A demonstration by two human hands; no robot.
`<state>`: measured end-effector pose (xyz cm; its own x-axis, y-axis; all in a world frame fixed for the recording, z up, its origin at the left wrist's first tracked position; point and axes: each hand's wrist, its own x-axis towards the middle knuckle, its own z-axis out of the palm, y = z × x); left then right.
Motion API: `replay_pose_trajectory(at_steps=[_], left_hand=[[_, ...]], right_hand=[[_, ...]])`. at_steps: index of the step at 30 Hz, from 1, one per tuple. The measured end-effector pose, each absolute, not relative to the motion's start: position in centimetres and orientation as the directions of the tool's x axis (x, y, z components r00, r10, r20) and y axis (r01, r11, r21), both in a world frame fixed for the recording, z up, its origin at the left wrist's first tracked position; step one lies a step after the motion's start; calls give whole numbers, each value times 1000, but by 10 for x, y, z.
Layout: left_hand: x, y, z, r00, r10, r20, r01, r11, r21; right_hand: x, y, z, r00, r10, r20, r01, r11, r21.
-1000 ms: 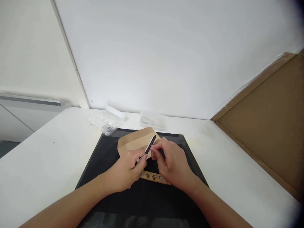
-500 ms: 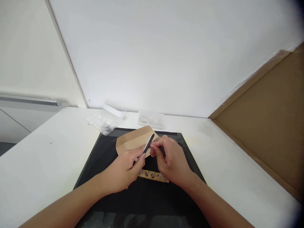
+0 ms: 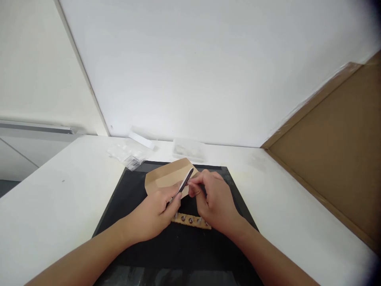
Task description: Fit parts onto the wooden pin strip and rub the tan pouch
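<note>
Between the thumb and fingers of my left hand is a slim flat piece, dark on one face with a white edge, held tilted up to the right. My right hand is closed in a pinch against the side of this piece; whatever its fingertips hold is too small to make out. Below and between the hands, a tan strip with several small shiny round parts set along it lies on the black mat. An open brown paper envelope or folded sheet lies behind the hands, partly covered by them.
Clear plastic bags and a white strip lie at the back left of the white table. A translucent plastic box stands against the back wall. A brown cardboard panel leans along the right side.
</note>
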<state>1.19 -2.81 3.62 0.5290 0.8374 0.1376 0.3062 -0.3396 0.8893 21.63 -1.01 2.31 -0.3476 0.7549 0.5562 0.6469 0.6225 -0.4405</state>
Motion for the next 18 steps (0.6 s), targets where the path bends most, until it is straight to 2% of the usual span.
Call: replay_pose_trajectory(at_steps=[2, 9, 13, 18], left_hand=[[12, -29, 35, 531, 835, 144, 310, -349, 884], [14, -31, 29, 555, 820, 140, 315, -363, 877], [13, -29, 28, 549, 823, 144, 303, -357, 884], [15, -28, 32, 552, 824, 128, 298, -338, 893]], right_hand=[[217, -9, 24, -312, 758, 573, 654, 609, -449], [221, -11, 29, -380, 755, 535, 591, 643, -487], [217, -12, 25, -322, 726, 608, 619, 647, -445], [214, -14, 22, -431, 677, 596, 595, 710, -376]])
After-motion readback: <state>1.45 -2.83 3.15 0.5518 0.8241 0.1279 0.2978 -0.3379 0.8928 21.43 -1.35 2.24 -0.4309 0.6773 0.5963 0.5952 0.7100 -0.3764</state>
